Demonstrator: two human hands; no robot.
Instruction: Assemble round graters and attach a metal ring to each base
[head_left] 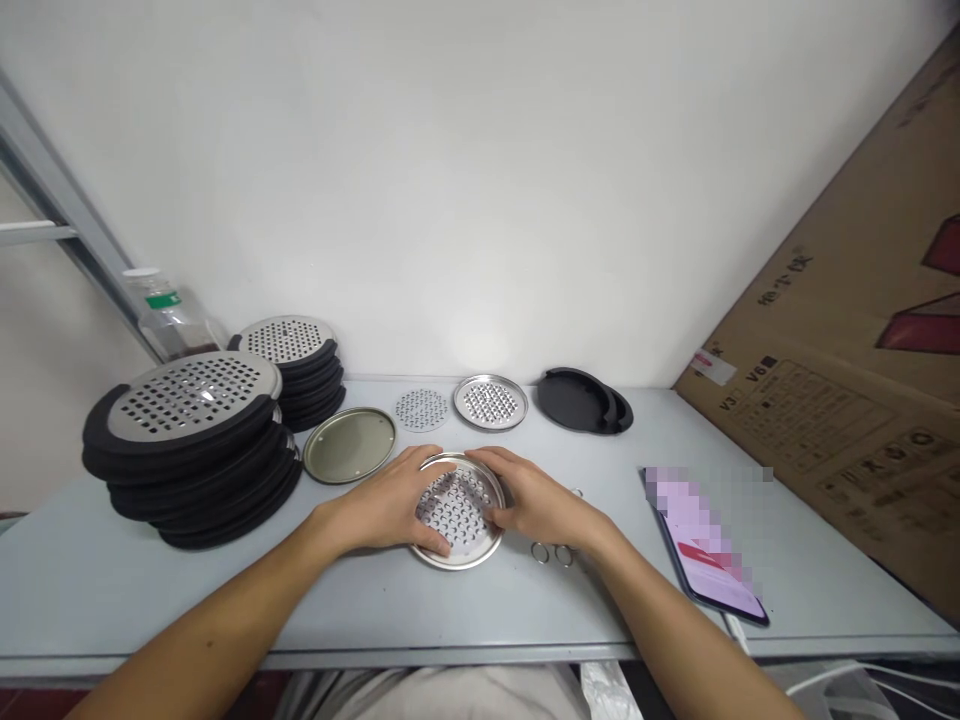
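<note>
Stacks of black-rimmed discs are seen at the far left of the grey table (112,590). A front stack (191,445) is topped by a perforated metal plate, a rear stack (294,368) is set against the wall, and a clear jar (166,318) with a green label is stood behind them. Just right of the front stack a plain metal pan (350,445) is laid flat. Beyond it a small perforated disc (421,409) and a rimmed perforated pan (490,401) are set side by side near the wall.

At the middle of the table, towards the near edge, a perforated tray (459,512) is rested flat on the surface and is clasped from both sides. The left hand (386,505) is closed over its left rim, with the thumb curled at the near edge and the fingers laid along the far edge. The right hand (540,508) is closed over the right rim, with its fingers laid on the perforated face.

Just right of the tray, beside the right wrist, two small metal rings (540,552) are laid on the table. Farther back, black rims (583,400) are piled near the wall. To the right a phone (705,545) is laid face up with its screen lit, and a large cardboard box (862,400) is leaned along the right side.
</note>
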